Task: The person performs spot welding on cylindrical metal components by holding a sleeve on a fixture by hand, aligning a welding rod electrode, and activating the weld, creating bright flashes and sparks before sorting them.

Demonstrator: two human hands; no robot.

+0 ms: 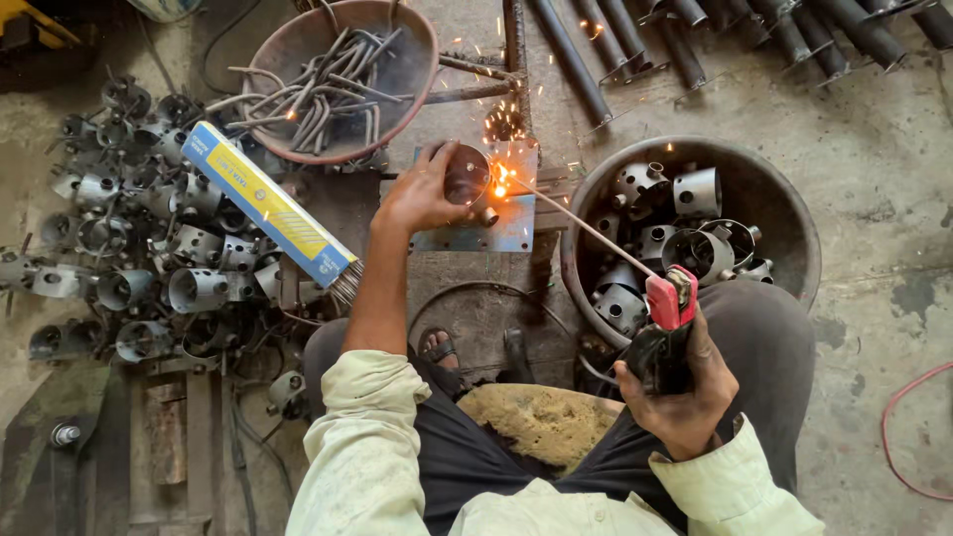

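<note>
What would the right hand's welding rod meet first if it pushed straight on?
The right hand aims its rod up-left at the metal cup held by the left hand; the sparking tip seems already there.

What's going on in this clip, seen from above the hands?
A seated person is welding. The left hand holds a short metal tube piece on a steel plate. The right hand grips a red electrode holder, its welding rod sparking at the piece. A basin of similar pieces sits at right; more lie heaped at left.
</note>
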